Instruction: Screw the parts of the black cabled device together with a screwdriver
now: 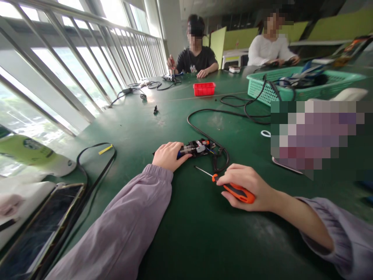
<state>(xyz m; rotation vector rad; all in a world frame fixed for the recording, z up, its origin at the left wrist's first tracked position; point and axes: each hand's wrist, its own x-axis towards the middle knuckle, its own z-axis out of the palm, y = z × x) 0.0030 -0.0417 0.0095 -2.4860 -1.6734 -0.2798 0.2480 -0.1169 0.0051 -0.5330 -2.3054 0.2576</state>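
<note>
1. A phone [43, 229] lies at the table's near left edge, a black strap [100, 173] looping beside it.
2. The right hand [247, 188] grips an orange-and-black screwdriver [239, 193], fingers and thumb closed on the handle, its tip pointing left, just short of an opened device.
3. The left hand [170, 155] clasps the left end of the opened device [199, 148], fingers over the far side and thumb along the near side. The device rests on the green table [175, 241], inner parts and wires exposed.
4. A black cord [210, 110] curves away from the device; a white ring [265, 133] lies to the right.
5. A small black part [155, 110] sits beyond, short of a red bin [204, 89] and a loaded green basket [329, 83].
6. Across the table, a person in black [196, 58] and another in white [269, 48] sit with their hands at the tabletop.
</note>
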